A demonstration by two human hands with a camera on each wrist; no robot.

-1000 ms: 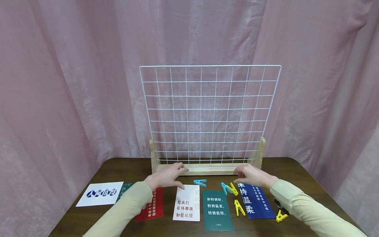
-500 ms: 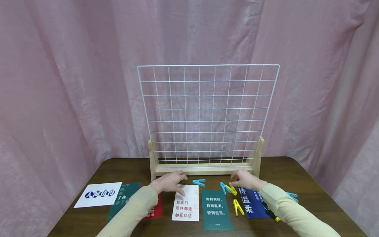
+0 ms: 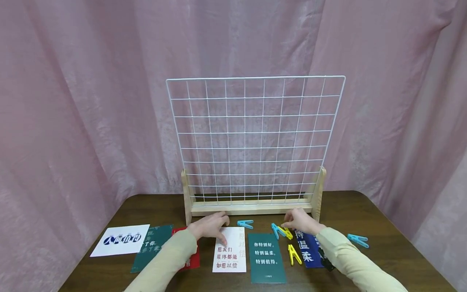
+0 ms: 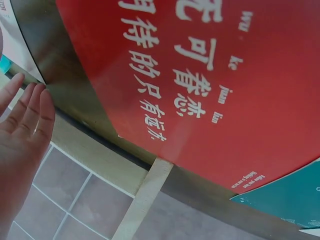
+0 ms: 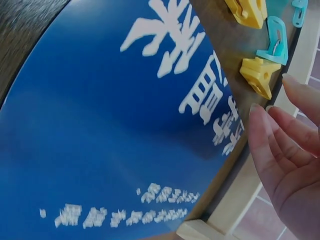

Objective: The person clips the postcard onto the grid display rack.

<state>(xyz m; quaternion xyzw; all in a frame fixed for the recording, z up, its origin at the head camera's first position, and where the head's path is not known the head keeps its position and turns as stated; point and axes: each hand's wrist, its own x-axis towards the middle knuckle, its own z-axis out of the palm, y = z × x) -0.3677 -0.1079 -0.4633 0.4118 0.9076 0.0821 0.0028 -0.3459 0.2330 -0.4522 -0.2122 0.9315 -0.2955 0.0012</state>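
Observation:
My left hand (image 3: 211, 225) hovers at the top left of a white card (image 3: 230, 259) with red print. Its fingers are relaxed and hold nothing; in the left wrist view the fingers (image 4: 44, 112) are extended. My right hand (image 3: 302, 221) is at the end of a yellow clip (image 3: 288, 233), above a blue card (image 3: 305, 253). The right wrist view shows thumb and fingers apart near that yellow clip (image 5: 260, 75), without a grip on it. Beside it lies a blue clip (image 3: 278, 229). A second yellow clip (image 3: 294, 254) lies nearer the front.
A white wire grid (image 3: 253, 138) stands in a wooden base (image 3: 251, 209) at the back. Red (image 3: 193, 259), green (image 3: 155, 243) and white (image 3: 120, 240) cards lie at left, a dark green card (image 3: 268, 267) in the middle. More blue clips (image 3: 245, 224) (image 3: 358, 240) lie about.
My right hand has moved slightly left and down toward the yellow clip, uncovering a blue clip at right. The left hand has lowered a little over the white card.

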